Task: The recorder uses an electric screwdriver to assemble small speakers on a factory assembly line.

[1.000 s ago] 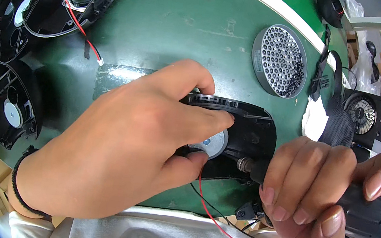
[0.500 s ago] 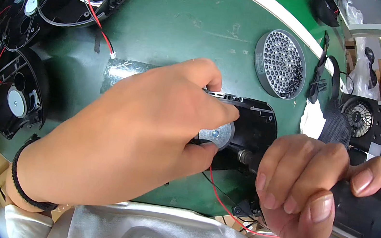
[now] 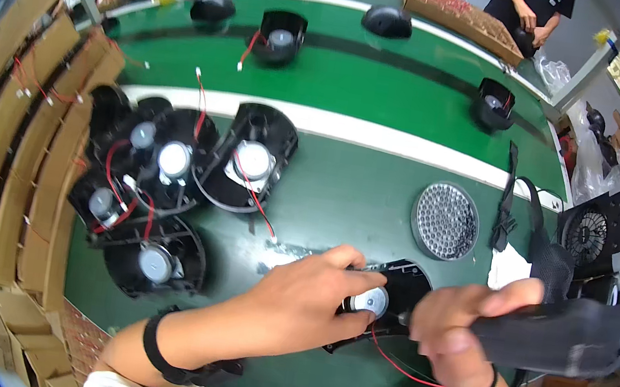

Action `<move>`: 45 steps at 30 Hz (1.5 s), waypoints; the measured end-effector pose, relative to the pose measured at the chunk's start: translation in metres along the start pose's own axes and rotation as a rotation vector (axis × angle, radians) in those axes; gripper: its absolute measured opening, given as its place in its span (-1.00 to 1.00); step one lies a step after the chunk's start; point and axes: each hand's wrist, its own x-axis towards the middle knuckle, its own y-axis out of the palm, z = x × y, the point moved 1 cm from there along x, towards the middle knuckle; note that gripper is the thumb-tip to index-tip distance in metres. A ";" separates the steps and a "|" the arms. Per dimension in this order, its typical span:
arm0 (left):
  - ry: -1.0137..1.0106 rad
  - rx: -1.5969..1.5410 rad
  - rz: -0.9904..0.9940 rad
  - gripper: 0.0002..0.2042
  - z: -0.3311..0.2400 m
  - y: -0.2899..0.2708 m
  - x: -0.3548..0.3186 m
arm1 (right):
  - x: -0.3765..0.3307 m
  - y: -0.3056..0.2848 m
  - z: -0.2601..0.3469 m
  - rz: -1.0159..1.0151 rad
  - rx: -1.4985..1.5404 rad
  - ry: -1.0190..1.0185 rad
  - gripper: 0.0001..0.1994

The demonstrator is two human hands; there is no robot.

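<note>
My left hand (image 3: 303, 295) reaches over a black plastic housing (image 3: 409, 287), with its thumb and fingers round a small speaker (image 3: 371, 302) that has a round silver magnet. A red wire (image 3: 400, 371) trails from it toward the right and ends in a small white plug. Closed round a black electric screwdriver (image 3: 551, 338), my right hand (image 3: 455, 317) holds it almost level, the front end toward the speaker. Motion smears the tool, and its tip is too small to make out.
Several black housings with speakers (image 3: 255, 160) and red leads crowd the left. A round grey tray (image 3: 445, 222) of small black screws stands beyond my hands. Past a white rail (image 3: 381, 142), more housings sit on a green belt (image 3: 356, 93). Layered cardboard (image 3: 23, 145) lines the left edge; a small fan (image 3: 588, 235) stands right.
The view has lifted and drawn back, so the belt and two people beyond it now show. My left hand stays at the speaker; the right still holds the screwdriver, its body now more visible.
</note>
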 end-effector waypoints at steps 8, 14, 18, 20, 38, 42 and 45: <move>-0.140 0.319 -0.321 -0.75 -0.025 -0.006 -0.037 | 0.044 -0.039 0.045 -0.275 0.020 -0.316 -0.46; 0.095 0.730 -0.489 -0.71 -0.022 0.000 -0.041 | 0.077 -0.065 -0.005 -0.232 -0.143 -0.319 -0.59; 0.191 0.725 -0.357 -0.67 -0.007 -0.002 -0.034 | 0.086 -0.072 -0.033 -0.195 -0.037 -0.334 -0.67; 0.176 0.633 -0.384 -0.64 -0.004 -0.002 -0.039 | 0.086 -0.070 -0.038 -0.208 -0.038 -0.317 -0.67; 0.155 0.491 -0.433 -0.53 0.003 0.002 -0.028 | 0.086 -0.074 -0.051 -0.205 -0.179 -0.279 -0.71; 0.164 0.386 -0.416 -0.50 0.007 0.003 -0.022 | 0.085 -0.075 -0.051 -0.212 -0.193 -0.247 -0.71; 0.213 0.335 -0.448 -0.51 0.014 0.005 -0.019 | 0.087 -0.077 -0.054 -0.183 -0.213 -0.249 -0.69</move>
